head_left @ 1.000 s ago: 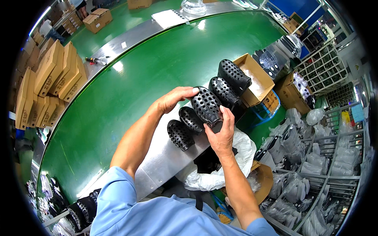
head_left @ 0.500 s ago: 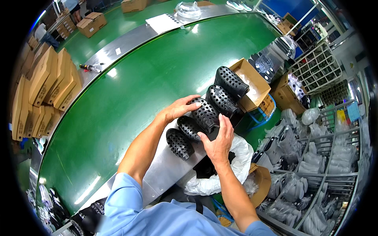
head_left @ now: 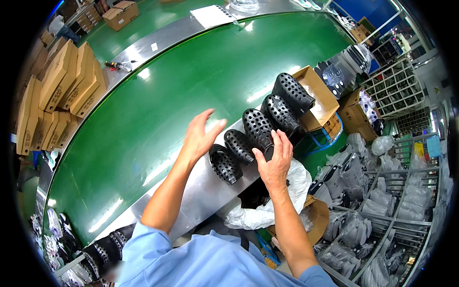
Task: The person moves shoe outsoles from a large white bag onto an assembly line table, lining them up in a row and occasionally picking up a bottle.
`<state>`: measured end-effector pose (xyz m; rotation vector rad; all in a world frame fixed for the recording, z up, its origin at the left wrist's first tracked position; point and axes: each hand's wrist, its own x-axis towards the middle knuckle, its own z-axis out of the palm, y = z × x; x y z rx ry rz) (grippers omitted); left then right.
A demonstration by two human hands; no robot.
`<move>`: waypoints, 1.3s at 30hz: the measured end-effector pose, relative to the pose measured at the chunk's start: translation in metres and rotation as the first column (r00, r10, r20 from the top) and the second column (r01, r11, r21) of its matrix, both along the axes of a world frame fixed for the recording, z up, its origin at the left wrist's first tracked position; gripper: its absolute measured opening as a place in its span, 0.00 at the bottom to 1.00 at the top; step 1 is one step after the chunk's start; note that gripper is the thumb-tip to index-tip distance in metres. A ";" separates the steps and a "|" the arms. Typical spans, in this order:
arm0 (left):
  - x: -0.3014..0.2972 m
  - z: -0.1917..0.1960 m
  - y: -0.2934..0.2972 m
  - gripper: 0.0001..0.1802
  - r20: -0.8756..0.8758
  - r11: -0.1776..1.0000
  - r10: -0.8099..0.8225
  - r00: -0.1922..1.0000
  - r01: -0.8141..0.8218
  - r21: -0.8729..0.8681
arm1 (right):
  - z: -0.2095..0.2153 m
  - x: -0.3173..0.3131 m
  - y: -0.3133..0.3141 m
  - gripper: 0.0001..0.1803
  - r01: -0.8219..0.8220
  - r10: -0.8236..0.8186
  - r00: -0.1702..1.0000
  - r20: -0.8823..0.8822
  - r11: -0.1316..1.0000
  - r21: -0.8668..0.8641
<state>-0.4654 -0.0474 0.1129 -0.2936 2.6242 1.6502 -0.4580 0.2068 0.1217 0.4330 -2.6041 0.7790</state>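
Note:
A slanting row of several black perforated plastic shells (head_left: 258, 128), rounded like shoe toes, lies along the metal edge of the green conveyor belt. My right hand (head_left: 275, 165) has its thumb and fingers around the near end of the middle shell. Over the belt, left of the row, my left hand (head_left: 200, 137) is open and holds nothing, its thumb apart from the fingers. The smaller shell (head_left: 239, 146) and the nearest shell (head_left: 224, 165) lie closest to that hand. Below the row sits a white sack (head_left: 296, 186) with dark contents.
An open carton (head_left: 322, 103) stands at the row's far end. Wire racks (head_left: 397, 201) with plastic-wrapped items fill the right side. Brown boxes (head_left: 67, 86) are stacked at the left. A tool (head_left: 117, 65) lies on the far metal ledge (head_left: 160, 40).
My left hand has come off the middle shell and moved left over the belt. My right hand stays at that shell's near end. The whole view has shifted slightly.

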 end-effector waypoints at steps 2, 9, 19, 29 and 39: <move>0.054 0.001 0.004 0.54 -0.057 0.963 0.079 0.995 -0.091 -0.253 | 0.007 -0.002 0.001 0.40 -0.004 0.004 1.000 -0.018 1.000 -0.022; 0.129 -0.009 0.076 0.63 0.050 0.930 0.062 0.997 -0.039 -0.366 | 0.010 0.002 0.000 0.30 -0.096 0.098 0.992 -0.078 0.995 0.026; 0.119 -0.016 0.071 0.64 0.068 0.959 0.113 0.991 -0.091 -0.270 | 0.014 0.001 0.001 0.23 -0.124 0.126 0.990 -0.058 0.991 0.043; 0.129 -0.017 0.071 0.70 0.159 0.976 0.175 0.972 -0.150 -0.158 | 0.032 -0.002 -0.008 0.32 -0.190 0.194 0.978 -0.083 0.980 0.057; 0.287 -0.049 0.077 0.41 -0.022 0.925 0.365 0.931 -0.366 -0.105 | 0.035 0.120 0.011 0.16 -0.460 0.468 0.881 0.061 0.881 -0.114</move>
